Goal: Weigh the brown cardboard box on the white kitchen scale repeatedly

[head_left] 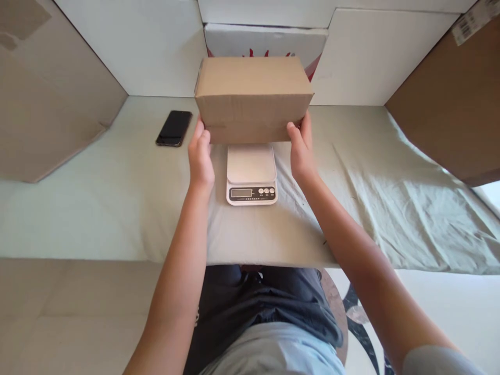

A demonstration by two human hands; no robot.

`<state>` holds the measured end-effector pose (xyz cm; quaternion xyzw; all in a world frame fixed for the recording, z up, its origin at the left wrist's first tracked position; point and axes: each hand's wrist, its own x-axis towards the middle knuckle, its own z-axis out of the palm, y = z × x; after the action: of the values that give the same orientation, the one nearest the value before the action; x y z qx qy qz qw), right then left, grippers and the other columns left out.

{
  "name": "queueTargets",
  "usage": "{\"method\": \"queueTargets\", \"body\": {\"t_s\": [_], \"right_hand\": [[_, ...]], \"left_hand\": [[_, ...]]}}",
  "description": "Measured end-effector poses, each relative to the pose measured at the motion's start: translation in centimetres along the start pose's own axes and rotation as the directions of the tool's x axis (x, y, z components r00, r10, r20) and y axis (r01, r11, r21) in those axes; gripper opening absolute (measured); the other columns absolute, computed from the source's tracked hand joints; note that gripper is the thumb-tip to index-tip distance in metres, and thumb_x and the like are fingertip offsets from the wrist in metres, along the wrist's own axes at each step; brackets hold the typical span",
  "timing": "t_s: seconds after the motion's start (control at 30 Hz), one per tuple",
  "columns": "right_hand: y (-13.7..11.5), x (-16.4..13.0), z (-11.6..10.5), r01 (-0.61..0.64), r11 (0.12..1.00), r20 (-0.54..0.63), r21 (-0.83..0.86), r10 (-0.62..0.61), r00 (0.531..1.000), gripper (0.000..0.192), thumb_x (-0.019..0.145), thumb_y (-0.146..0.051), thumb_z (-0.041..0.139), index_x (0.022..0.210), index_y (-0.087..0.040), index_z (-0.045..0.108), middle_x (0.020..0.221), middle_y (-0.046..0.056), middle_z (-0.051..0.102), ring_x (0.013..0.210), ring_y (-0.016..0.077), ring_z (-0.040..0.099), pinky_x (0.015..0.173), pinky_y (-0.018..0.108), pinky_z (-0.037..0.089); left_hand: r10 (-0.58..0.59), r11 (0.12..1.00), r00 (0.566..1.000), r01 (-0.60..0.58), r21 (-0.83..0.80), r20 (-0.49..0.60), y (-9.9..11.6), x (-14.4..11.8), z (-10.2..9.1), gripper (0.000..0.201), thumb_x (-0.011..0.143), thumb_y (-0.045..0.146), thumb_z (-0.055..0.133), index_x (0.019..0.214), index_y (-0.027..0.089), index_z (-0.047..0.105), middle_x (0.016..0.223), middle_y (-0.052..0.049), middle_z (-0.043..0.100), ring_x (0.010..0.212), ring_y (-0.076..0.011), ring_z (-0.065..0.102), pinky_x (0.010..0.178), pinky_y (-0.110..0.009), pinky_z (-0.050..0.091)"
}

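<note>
Cardboard box (253, 96) clamped between left hand (200, 156) and right hand (301, 151), scale (251, 174) beneath, phone (174, 128) left.

The box (253, 98) sits between both hands, above the scale (251, 174) — phone (174, 128) left of it.

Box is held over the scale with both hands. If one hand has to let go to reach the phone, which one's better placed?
Left. The left hand grips the cardboard box on the side where the phone lies on the cloth. The right hand would have to cross the box and scale.
</note>
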<state>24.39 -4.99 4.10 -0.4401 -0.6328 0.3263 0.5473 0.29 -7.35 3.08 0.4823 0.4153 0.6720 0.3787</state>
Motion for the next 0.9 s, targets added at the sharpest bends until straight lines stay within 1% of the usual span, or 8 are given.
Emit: {"method": "queueTargets", "body": {"t_s": [0.07,0.13,0.2,0.27,0.4,0.5,0.67,0.9], "right_hand": [[-1.6,-2.2,-0.6,0.047,0.998,-0.032,-0.035,-0.048,0.998,0.068,0.099,-0.073,0.043,0.161,-0.044,0.038,0.169,-0.001,0.046,0.166,0.0284,0.033,0.142,0.055,0.028],[-2.4,-4.7,-1.0,0.057,0.996,-0.022,-0.067,-0.058,0.998,0.072,0.098,-0.07,0.048,0.164,-0.045,0.033,0.168,0.001,0.044,0.164,0.0309,0.035,0.14,0.059,0.032],[-2.4,-6.8,-1.3,0.04,0.997,-0.024,-0.069,-0.042,0.999,0.074,0.097,-0.068,0.05,0.165,-0.046,0.03,0.167,0.003,0.042,0.161,0.0326,0.037,0.136,0.061,0.036],[-1.9,-8.0,-1.3,0.028,0.998,-0.038,-0.061,-0.03,0.999,0.073,0.097,-0.066,0.05,0.164,-0.046,0.03,0.165,0.005,0.041,0.159,0.0333,0.038,0.134,0.062,0.038],[-1.2,-8.5,-1.2,0.038,0.998,-0.078,-0.045,-0.042,0.996,0.067,0.095,-0.061,0.051,0.159,-0.046,0.037,0.157,0.006,0.042,0.156,0.0343,0.037,0.134,0.063,0.035],[-1.1,-8.6,-1.1,0.017,1.0,-0.097,-0.021,-0.019,0.995,0.064,0.095,-0.057,0.049,0.157,-0.047,0.036,0.156,0.006,0.044,0.154,0.0347,0.039,0.132,0.065,0.037],[-1.0,-9.3,-0.5,-0.031,0.999,-0.153,0.019,0.034,0.988,0.06,0.093,-0.049,0.048,0.152,-0.046,0.036,0.149,0.008,0.049,0.151,0.0345,0.043,0.128,0.066,0.041],[-0.3,-9.5,0.0,-0.038,0.998,-0.155,0.043,0.044,0.987,0.06,0.093,-0.048,0.048,0.151,-0.043,0.035,0.154,0.008,0.046,0.15,0.0334,0.047,0.126,0.063,0.043]], "left_hand": [[0.01,1.0,1.0,-0.01,-0.007,-0.01,1.5,-2.7,-0.6,0.053,0.093,0.062,0.064,0.139,0.035,0.071,0.159,-0.002,0.063,0.165,-0.0276,0.038,0.136,-0.044,0.028],[-0.001,1.0,1.0,0.001,-0.015,-0.012,2.2,-5.4,-1.0,0.058,0.091,0.063,0.065,0.14,0.033,0.071,0.163,-0.004,0.059,0.165,-0.029,0.038,0.136,-0.044,0.029],[-0.017,1.0,1.0,0.017,-0.019,-0.016,2.4,-7.5,-1.3,0.058,0.09,0.062,0.066,0.138,0.032,0.073,0.162,-0.005,0.061,0.164,-0.0298,0.041,0.135,-0.044,0.032],[-0.021,0.999,0.999,0.02,-0.025,-0.025,2.3,-8.5,-1.2,0.055,0.09,0.06,0.067,0.137,0.032,0.074,0.16,-0.006,0.064,0.161,-0.0295,0.045,0.133,-0.044,0.035],[-0.067,0.997,0.994,0.065,-0.029,-0.087,1.8,-8.8,-1.0,0.053,0.09,0.056,0.066,0.136,0.032,0.073,0.154,-0.008,0.068,0.154,-0.0302,0.055,0.129,-0.046,0.04],[-0.101,0.995,0.986,0.103,0.01,-0.132,1.3,-8.8,-1.2,0.055,0.09,0.059,0.064,0.136,0.031,0.072,0.151,-0.011,0.07,0.15,-0.0318,0.059,0.126,-0.048,0.044],[-0.065,0.994,0.986,0.078,0.082,-0.151,0.3,-9.0,-1.8,0.055,0.092,0.064,0.061,0.134,0.031,0.071,0.143,-0.011,0.074,0.142,-0.0314,0.066,0.118,-0.047,0.052],[-0.048,0.994,0.978,0.068,0.088,-0.205,0.2,-8.8,-1.8,0.047,0.091,0.059,0.062,0.125,0.029,0.073,0.136,-0.01,0.077,0.134,-0.0298,0.07,0.113,-0.044,0.056]]}}
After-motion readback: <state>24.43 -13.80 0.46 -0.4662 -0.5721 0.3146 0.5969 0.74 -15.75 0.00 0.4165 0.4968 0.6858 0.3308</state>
